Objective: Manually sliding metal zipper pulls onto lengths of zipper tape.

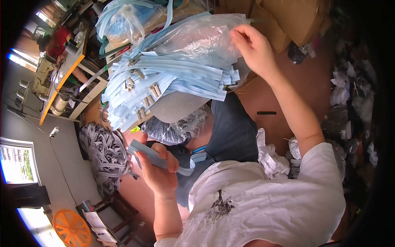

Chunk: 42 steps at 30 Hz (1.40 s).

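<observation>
My left hand is closed round a folded bundle of blue-grey zipper tape, whose loose end curls over beside my lap. At the upper right, my right hand has its fingers bent together at the edge of a clear plastic bag and appears to pinch it. Between me and that bag lies a spread pile of light blue zippers on a grey work surface. Several small metal sliders show along the left part of the pile.
Another clear bag with blue tape lies at the back. Grey tape is heaped on the floor at left, near a wooden-edged table where another person sits. Cardboard stands at the upper right; plastic scraps lie farther right.
</observation>
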{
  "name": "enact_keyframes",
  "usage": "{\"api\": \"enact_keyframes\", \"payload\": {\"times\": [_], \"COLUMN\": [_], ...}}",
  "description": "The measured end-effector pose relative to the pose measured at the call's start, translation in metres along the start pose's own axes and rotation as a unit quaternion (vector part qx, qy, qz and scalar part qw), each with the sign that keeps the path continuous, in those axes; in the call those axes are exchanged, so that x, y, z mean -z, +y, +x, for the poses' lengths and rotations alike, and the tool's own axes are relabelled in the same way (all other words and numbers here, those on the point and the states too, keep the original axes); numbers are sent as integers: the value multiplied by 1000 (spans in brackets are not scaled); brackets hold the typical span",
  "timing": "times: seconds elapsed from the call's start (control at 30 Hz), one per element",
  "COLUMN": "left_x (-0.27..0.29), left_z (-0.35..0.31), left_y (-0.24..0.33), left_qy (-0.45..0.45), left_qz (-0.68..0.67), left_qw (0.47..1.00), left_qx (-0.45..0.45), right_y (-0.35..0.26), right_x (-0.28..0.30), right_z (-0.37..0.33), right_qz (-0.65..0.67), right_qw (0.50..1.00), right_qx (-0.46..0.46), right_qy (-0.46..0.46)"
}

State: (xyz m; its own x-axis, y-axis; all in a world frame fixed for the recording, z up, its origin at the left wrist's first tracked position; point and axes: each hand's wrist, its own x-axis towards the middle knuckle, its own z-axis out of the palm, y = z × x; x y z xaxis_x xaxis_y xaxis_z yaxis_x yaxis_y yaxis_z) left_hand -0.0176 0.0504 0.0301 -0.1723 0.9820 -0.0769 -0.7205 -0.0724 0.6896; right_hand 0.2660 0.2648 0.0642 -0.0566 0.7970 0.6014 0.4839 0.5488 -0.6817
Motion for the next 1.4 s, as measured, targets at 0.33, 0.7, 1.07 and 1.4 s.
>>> {"api": "enact_keyframes", "payload": {"times": [0.33,0.7,1.07,1.4], "left_x": [17,24,32,34], "left_z": [-5,-6,9,8], "left_y": [-16,-11,-18,-21], "left_qy": [8,62,31,29], "left_qz": [150,191,176,177], "left_qw": [989,979,982,981], "left_qx": [12,24,65,71], "right_y": [45,62,155,102], "right_x": [-86,-180,-228,-223], "right_z": [96,135,124,135], "right_qz": [-112,-50,-177,22], "right_qw": [948,882,903,899], "right_qx": [2,-16,295,147], "right_qy": [-299,-469,-256,-411]}}
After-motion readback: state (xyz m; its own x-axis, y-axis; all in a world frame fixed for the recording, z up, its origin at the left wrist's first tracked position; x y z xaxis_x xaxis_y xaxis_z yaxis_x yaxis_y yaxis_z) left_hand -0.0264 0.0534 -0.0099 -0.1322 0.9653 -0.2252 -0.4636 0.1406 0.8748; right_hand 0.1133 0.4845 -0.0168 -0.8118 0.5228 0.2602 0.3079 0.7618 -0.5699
